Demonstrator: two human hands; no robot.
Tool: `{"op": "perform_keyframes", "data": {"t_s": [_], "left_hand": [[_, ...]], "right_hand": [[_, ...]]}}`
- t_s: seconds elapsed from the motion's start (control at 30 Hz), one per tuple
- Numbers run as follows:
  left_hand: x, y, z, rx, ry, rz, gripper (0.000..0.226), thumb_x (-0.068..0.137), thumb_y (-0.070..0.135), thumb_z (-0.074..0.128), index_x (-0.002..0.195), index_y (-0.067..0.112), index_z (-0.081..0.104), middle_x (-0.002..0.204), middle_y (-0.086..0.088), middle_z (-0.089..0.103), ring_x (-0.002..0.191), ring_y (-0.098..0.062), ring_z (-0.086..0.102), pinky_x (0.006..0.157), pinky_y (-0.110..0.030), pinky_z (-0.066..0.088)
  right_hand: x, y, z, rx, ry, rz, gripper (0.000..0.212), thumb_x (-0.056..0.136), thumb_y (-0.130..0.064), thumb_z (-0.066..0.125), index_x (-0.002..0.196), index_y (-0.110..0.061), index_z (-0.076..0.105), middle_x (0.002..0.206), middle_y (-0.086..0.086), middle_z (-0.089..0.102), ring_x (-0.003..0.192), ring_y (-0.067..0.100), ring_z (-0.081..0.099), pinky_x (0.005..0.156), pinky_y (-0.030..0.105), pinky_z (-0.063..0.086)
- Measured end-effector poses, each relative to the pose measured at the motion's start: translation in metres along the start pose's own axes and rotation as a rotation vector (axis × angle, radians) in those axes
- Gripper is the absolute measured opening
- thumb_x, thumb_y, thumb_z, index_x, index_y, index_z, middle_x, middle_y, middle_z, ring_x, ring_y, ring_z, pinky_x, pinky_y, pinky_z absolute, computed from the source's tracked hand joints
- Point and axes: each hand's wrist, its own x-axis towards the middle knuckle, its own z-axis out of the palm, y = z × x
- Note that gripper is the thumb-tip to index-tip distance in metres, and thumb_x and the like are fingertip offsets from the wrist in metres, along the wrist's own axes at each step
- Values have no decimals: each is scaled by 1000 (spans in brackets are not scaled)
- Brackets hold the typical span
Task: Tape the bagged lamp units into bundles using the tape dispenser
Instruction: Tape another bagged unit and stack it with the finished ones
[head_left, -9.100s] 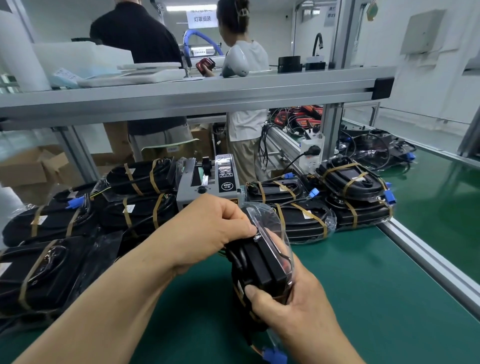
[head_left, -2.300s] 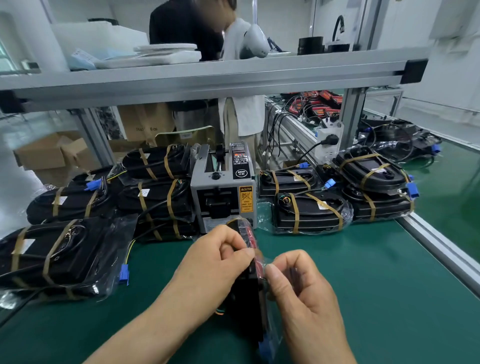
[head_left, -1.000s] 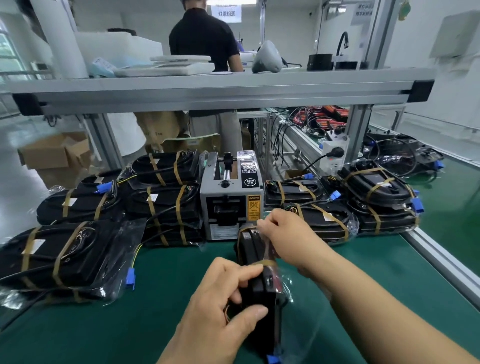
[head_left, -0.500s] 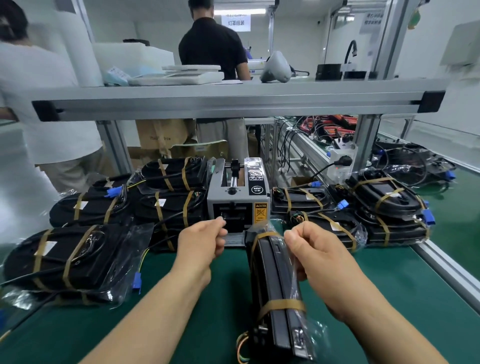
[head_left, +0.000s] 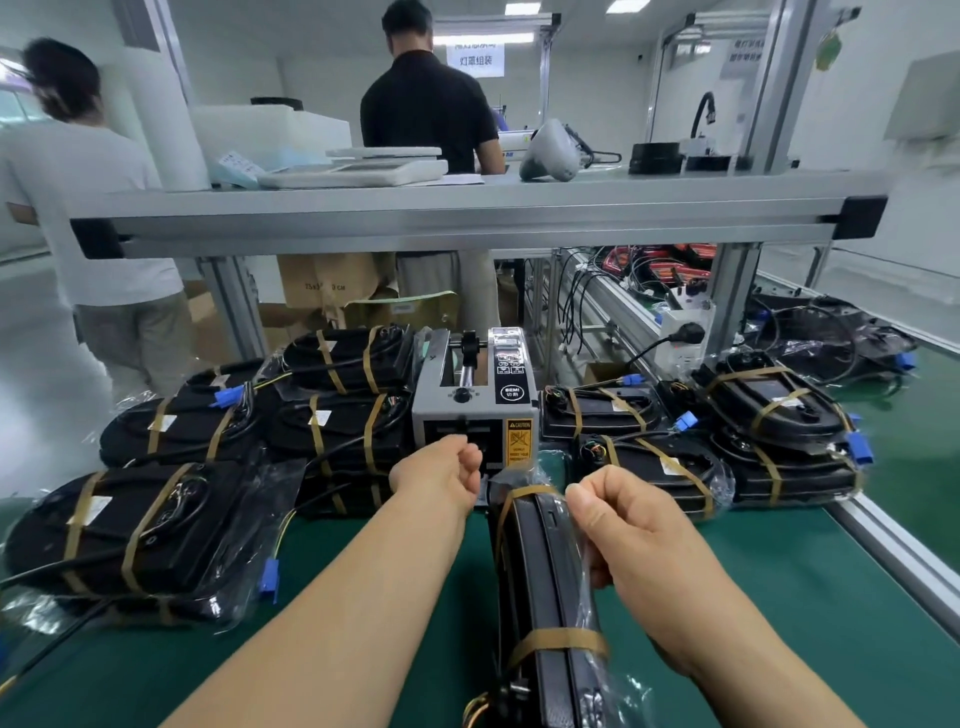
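Left hand (head_left: 439, 470) first: my fingers are curled at the mouth of the tape dispenser (head_left: 475, 410), at twelve o'clock, but I cannot tell whether they pinch a strip or nothing. Just right of it, the bagged lamp bundle (head_left: 540, 571) stands on its long edge on the green mat (head_left: 779, 597). It runs from six o'clock up to the dispenser's front, with two tan tape bands (head_left: 561, 636) round it. My right hand (head_left: 639, 540) grips its upper edge near the far band, fingers curled over film and casing. I judge it stiff and fairly heavy inside a slick, loose bag. So I would hold the hard body between the bands, not the film or the trailing wires (head_left: 474, 707). Finished bundles (head_left: 779, 415) lie at two o'clock.
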Motion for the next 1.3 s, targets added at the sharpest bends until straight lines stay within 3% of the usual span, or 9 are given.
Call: {"op": "perform_keyframes", "data": {"t_s": [0.17,0.37,0.47,0.63,0.77,0.93,1.1,1.2,1.3], "left_hand": [[-19,-7,1,-87,54,107,20,89,9,62,69,12,57,51,1,53,44,-9,45,46,-20,38],[-88,6,-53,415,-628,474,22,87,21,64,65,21,61,66,2,50,56,-8,45,54,-18,42],[-125,17,-69,705,-786,562,15,74,37,69,67,24,66,66,7,52,62,-5,46,62,-17,43],[-142,18,-74,951,-735,643,36,64,56,67,80,24,71,77,-8,62,75,-14,54,79,-47,49],[-140,16,-73,949,-671,672,26,70,45,71,78,21,73,89,-24,64,77,-29,58,93,-57,47],[-137,17,-72,953,-647,663,22,70,41,71,76,20,74,88,-20,68,88,-39,63,94,-55,49],[-132,19,-72,979,-635,614,22,70,38,74,75,17,73,84,-23,66,75,-19,56,86,-56,48],[-129,22,-72,915,-688,549,12,71,30,76,66,20,71,65,-5,57,60,-5,46,61,-24,39],[-127,24,-70,844,-693,470,10,69,26,76,65,18,71,65,-4,49,57,-9,35,58,-22,31]], "right_hand": [[-2,-3,0,28,-10,9,35,98,-30,53,63,-30,54,56,-9,49,53,9,45,58,30,44],[-8,-3,-2,93,-19,-19,29,97,-31,53,69,-23,55,56,-11,53,51,5,48,53,20,43],[-12,-4,1,119,-23,-68,28,99,-27,55,71,-21,56,56,-10,53,51,5,48,52,21,42],[-18,-10,6,87,-32,-105,26,99,-28,56,73,-24,57,57,-10,54,53,5,48,55,25,42],[-21,-14,10,52,-23,-123,29,98,-29,56,70,-26,55,56,-10,53,53,7,48,55,24,42],[-23,-15,12,32,-23,-139,26,98,-29,56,75,-18,54,56,-8,52,52,6,47,52,19,40],[-20,-15,14,33,-33,-119,27,98,-29,56,74,-17,53,56,-8,52,53,8,47,53,22,41],[-17,-15,15,41,-30,-100,27,98,-27,57,73,-18,52,56,-9,50,53,9,46,52,22,41],[-14,-15,16,55,-33,-83,28,99,-25,57,72,-19,52,56,-8,50,53,9,45,52,24,40]]}}
